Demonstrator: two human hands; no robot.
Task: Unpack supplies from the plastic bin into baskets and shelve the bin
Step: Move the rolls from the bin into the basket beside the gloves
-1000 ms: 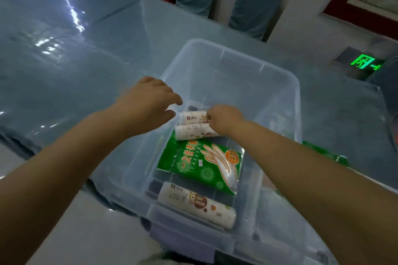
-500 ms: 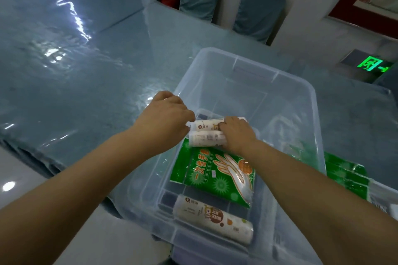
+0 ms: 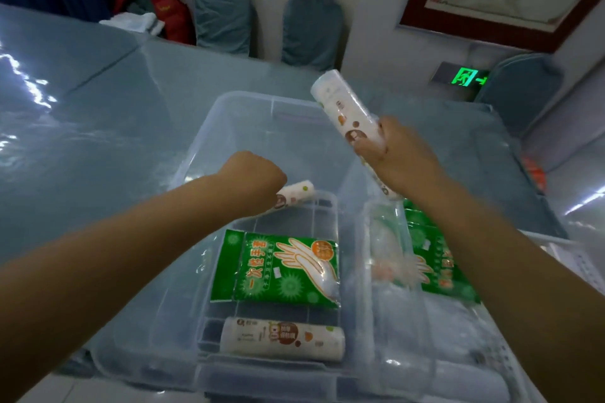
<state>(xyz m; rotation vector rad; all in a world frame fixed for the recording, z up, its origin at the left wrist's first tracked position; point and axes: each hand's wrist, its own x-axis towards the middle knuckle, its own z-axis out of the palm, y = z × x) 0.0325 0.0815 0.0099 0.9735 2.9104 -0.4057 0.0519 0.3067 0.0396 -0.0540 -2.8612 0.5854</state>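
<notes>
A: While the right hand [image 3: 397,154] is wrapped around 1 roll [image 3: 347,111] above the far right corner of the bin [image 3: 203,154], what worries you?

B: The grip sits at the roll's lower end, so most of it sticks up tilted. A quick swing could lever it loose, and it looks slick.

A: And the left hand [image 3: 253,181]?

B: Inside the bin, at the far end of its floor, curled around a second roll [image 3: 296,195]. I judge both hands may lift at once, and the wrists could knock the bin's wall.

A: What remains inside?

B: A green packet [image 3: 278,268] mid-floor and a third roll [image 3: 283,339] at the bin's near end. Just right of the bin, a white basket [image 3: 510,366] holds another green packet [image 3: 438,258]; its near rim is low, so a tossed roll might bounce out.
</notes>
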